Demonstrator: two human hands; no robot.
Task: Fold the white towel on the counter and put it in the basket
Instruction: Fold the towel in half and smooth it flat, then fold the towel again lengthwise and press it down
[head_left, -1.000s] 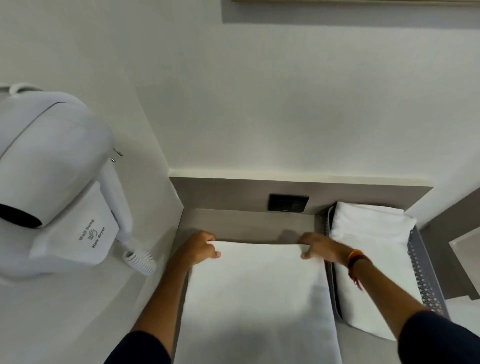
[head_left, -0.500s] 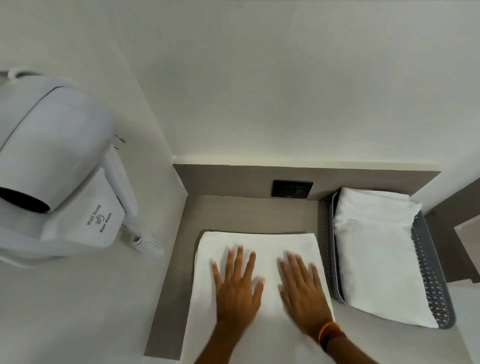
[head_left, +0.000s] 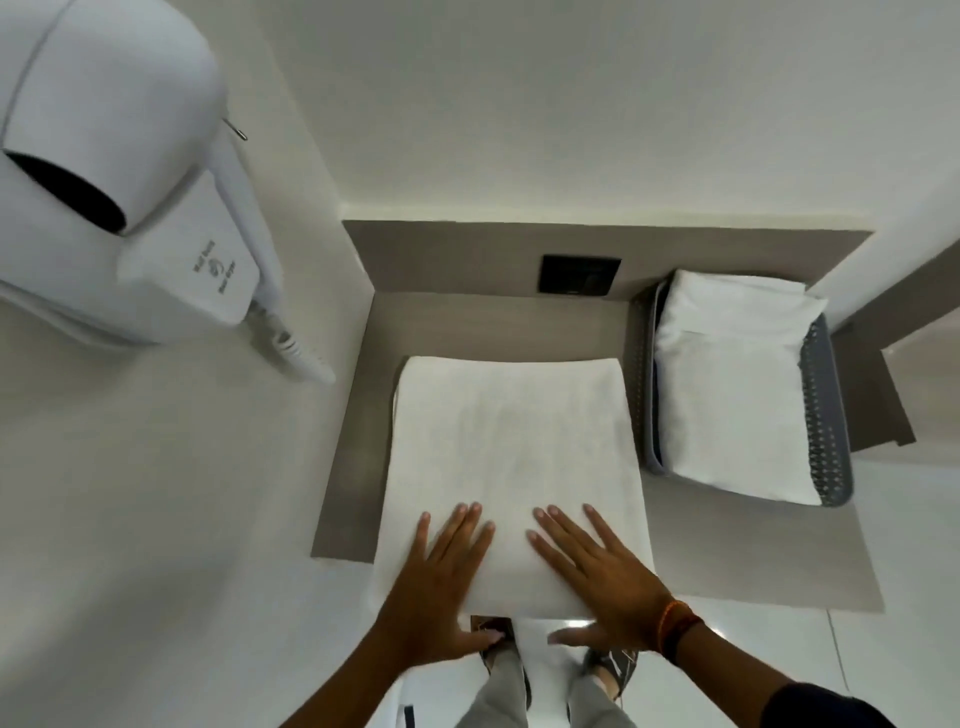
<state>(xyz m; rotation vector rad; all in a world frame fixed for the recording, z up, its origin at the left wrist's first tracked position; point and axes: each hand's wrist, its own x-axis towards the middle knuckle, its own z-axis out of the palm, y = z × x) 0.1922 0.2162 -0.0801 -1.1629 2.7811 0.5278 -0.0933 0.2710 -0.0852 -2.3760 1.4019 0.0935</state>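
Note:
A white towel (head_left: 511, 457) lies flat on the grey-brown counter (head_left: 753, 551), its near edge hanging just over the counter's front. My left hand (head_left: 441, 577) rests palm-down on the towel's near left part, fingers spread. My right hand (head_left: 592, 566) lies palm-down on the near right part, fingers also apart. Neither hand grips the cloth. To the right stands a grey perforated basket (head_left: 826, 415) with another folded white towel (head_left: 732, 384) inside it.
A white wall-mounted hair dryer (head_left: 119, 171) juts out from the left wall above the counter. A black socket plate (head_left: 579, 274) sits on the back panel. My legs and shoes (head_left: 550, 670) show below the counter's front edge. White walls close in at left and behind.
My hands let go of the towel's far corners, came to its middle, then slid toward its near edge, flat on the cloth. The camera now looks more steeply down.

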